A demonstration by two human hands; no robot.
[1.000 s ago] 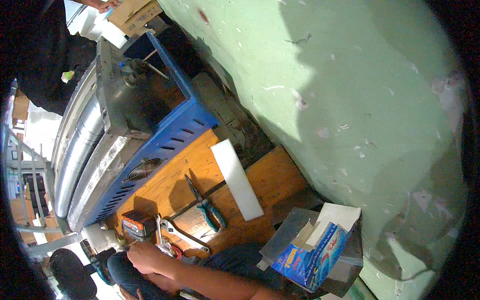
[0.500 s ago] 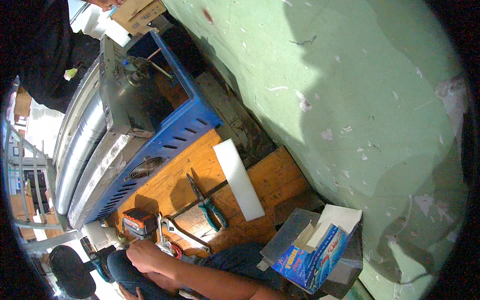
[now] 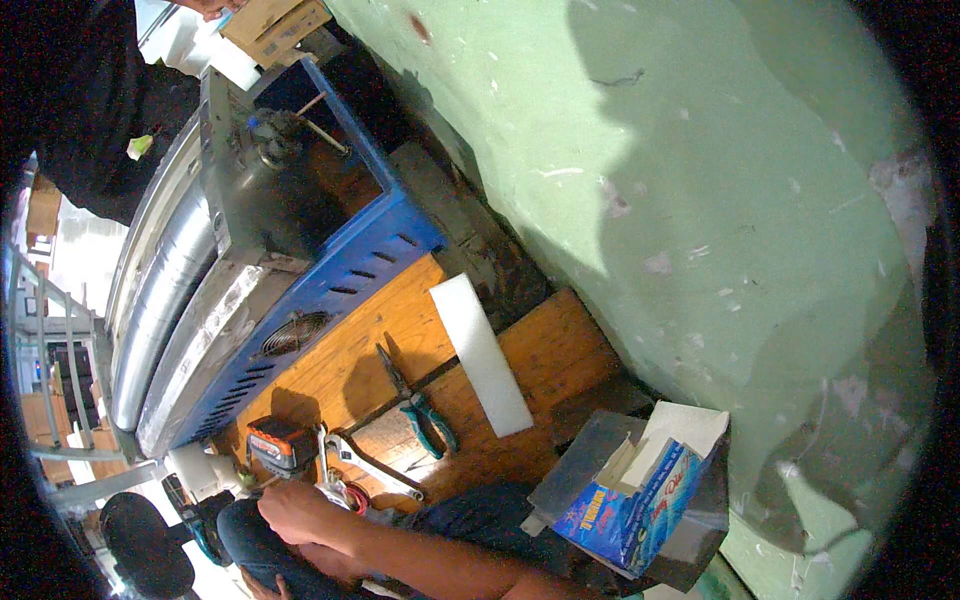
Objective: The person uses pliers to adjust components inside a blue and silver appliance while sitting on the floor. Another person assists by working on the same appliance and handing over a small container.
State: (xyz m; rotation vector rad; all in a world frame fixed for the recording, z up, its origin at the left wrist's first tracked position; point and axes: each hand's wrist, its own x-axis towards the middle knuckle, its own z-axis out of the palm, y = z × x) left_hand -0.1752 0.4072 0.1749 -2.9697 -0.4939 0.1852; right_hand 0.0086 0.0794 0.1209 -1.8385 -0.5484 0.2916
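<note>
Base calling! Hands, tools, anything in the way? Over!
Right hand at the knee, grip unclear. Left hand mostly hidden. Needle-nose pliers and adjustable wrench lying on wooden boards. Right forearm blocking part of the view.

We make it workshop or repair corner: blue machine housing (image 3: 345, 268) with vent slots and round fan grille (image 3: 293, 336), inner parts exposed; pliers (image 3: 414, 405) and adjustable wrench (image 3: 378, 470) lying on wooden boards (image 3: 400, 318); paint-chipped green wall (image 3: 720, 150) alongside; cardboard box (image 3: 277, 30) beyond.
</note>
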